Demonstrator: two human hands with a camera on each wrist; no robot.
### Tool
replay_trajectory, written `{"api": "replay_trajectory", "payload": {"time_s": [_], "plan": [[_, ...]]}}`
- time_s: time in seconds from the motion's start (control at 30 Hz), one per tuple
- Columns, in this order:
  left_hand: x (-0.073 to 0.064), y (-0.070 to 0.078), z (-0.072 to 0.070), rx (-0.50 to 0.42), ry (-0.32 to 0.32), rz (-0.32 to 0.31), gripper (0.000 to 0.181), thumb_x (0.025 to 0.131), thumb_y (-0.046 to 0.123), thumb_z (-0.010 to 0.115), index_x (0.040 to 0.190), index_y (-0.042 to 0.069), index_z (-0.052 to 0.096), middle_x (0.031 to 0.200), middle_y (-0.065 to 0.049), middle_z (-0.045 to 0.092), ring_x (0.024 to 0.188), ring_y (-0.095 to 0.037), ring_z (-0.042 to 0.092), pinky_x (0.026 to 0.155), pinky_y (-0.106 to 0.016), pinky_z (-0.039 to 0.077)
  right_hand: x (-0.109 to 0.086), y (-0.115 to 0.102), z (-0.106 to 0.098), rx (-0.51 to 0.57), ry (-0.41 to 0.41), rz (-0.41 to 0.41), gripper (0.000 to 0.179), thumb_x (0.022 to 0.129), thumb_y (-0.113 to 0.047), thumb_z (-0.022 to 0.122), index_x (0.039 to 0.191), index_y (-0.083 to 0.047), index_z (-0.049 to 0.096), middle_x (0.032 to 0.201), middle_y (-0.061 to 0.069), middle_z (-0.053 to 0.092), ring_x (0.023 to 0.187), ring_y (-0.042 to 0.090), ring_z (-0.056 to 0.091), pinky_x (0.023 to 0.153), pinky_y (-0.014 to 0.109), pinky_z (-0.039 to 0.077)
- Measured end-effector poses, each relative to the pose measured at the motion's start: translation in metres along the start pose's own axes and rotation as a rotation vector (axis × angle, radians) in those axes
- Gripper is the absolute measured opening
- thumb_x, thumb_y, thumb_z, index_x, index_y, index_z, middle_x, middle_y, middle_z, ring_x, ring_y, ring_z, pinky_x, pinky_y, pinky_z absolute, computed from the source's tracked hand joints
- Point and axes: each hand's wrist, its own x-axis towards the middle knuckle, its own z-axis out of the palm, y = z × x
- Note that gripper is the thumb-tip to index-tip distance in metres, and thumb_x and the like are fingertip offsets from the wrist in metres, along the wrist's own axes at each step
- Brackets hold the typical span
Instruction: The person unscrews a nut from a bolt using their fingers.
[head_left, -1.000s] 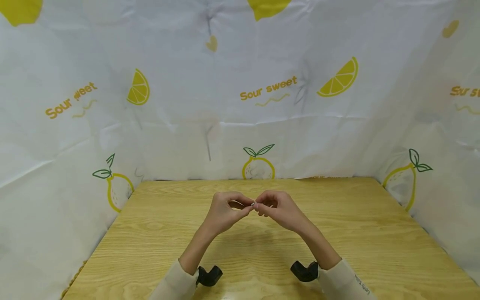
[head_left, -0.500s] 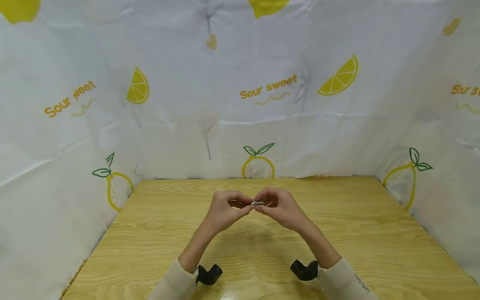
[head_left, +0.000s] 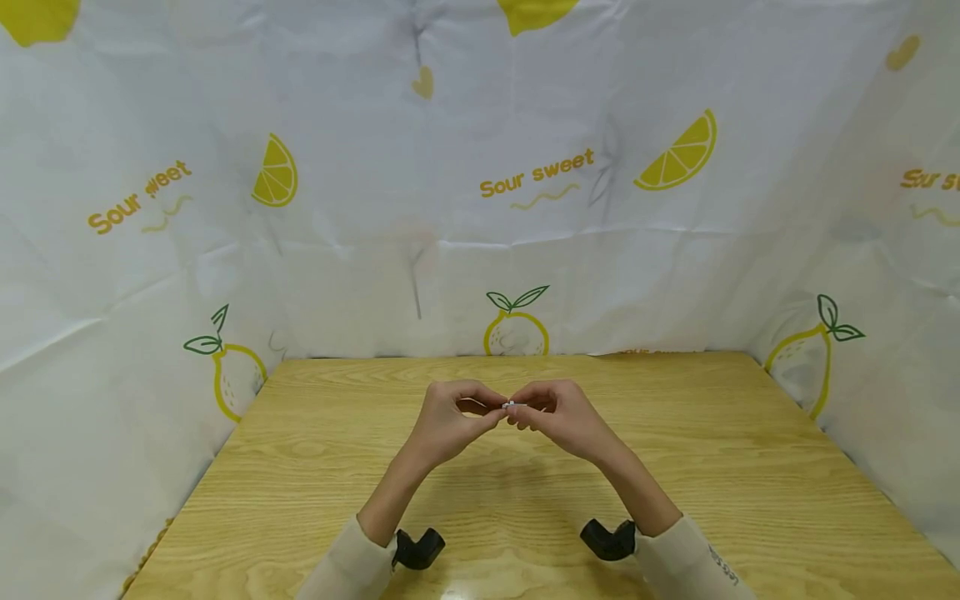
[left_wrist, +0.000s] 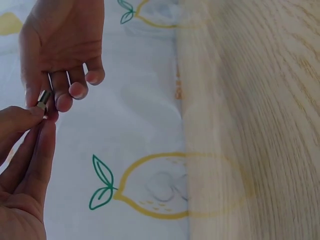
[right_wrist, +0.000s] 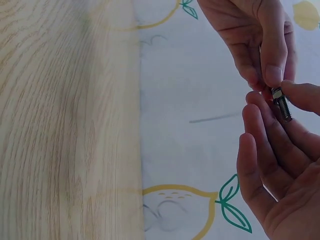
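Observation:
A small silver bolt [right_wrist: 285, 111] with a threaded shank is held between the two hands above the table. A hex nut [right_wrist: 277, 93] sits on it close to the left fingertips. My left hand [head_left: 447, 423] pinches the bolt at its head end, which the thumb and fingers mostly hide. From the other side, my right hand [head_left: 564, 419] has its thumb [right_wrist: 302, 95] and index finger at the nut. The other right fingers are spread loosely, as the right wrist view shows. The shank points toward the right palm.
The wooden table [head_left: 315, 492] lies under both hands. A white lemon-print cloth [head_left: 360, 275] hangs behind it and along both sides. Black wrist mounts [head_left: 609, 540] stick out from the light sleeves [head_left: 352, 562].
Half a second ago the right thumb and index finger were parted with more of the bolt showing; now they have closed in on it. The left hand has stayed in place.

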Motion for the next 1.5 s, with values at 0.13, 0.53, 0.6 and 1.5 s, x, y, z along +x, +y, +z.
{"api": "replay_trajectory", "payload": {"time_s": [0.13, 0.53, 0.6, 1.5], "plan": [[0.0, -0.0007, 0.0004, -0.003, -0.004, 0.009, 0.009, 0.089, 0.0, 0.079, 0.098, 0.003, 0.081, 0.093, -0.014, 0.08, 0.082, -0.019, 0.078, 0.075, -0.035, 0.067, 0.0001, 0.0002, 0.0004, -0.013, 0.019, -0.008, 0.017, 0.099, -0.018, 0.071, 0.107, -0.005, 0.077, 0.095, 0.013, 0.077, 0.081, 0.014, 0.073, 0.074, 0.034, 0.063], [0.0007, -0.0023, 0.0005, -0.01, -0.01, -0.002, 0.009, 0.09, 0.002, 0.079, 0.098, 0.005, 0.081, 0.094, -0.012, 0.08, 0.083, -0.016, 0.078, 0.074, -0.039, 0.067, -0.0001, 0.0005, 0.0027, -0.041, 0.075, -0.045, 0.012, 0.095, -0.012, 0.076, 0.106, -0.008, 0.076, 0.1, 0.009, 0.076, 0.085, 0.011, 0.072, 0.072, 0.026, 0.061], [0.0007, -0.0026, 0.0005, -0.007, -0.008, 0.0, 0.009, 0.09, 0.002, 0.078, 0.098, 0.005, 0.08, 0.094, -0.012, 0.08, 0.082, -0.016, 0.078, 0.073, -0.038, 0.067, 0.0002, 0.0001, 0.0032, -0.045, 0.08, -0.052, 0.012, 0.095, -0.012, 0.076, 0.106, -0.008, 0.076, 0.1, 0.008, 0.076, 0.085, 0.011, 0.072, 0.072, 0.026, 0.061], [0.001, -0.0033, 0.0013, 0.048, 0.029, 0.042, 0.009, 0.089, -0.001, 0.079, 0.097, 0.003, 0.081, 0.092, -0.011, 0.08, 0.081, -0.015, 0.078, 0.074, -0.026, 0.065, 0.0011, -0.0003, 0.0054, 0.022, 0.107, -0.07, 0.013, 0.096, -0.013, 0.074, 0.108, -0.009, 0.074, 0.105, 0.011, 0.074, 0.09, 0.013, 0.071, 0.072, 0.027, 0.062]]}}
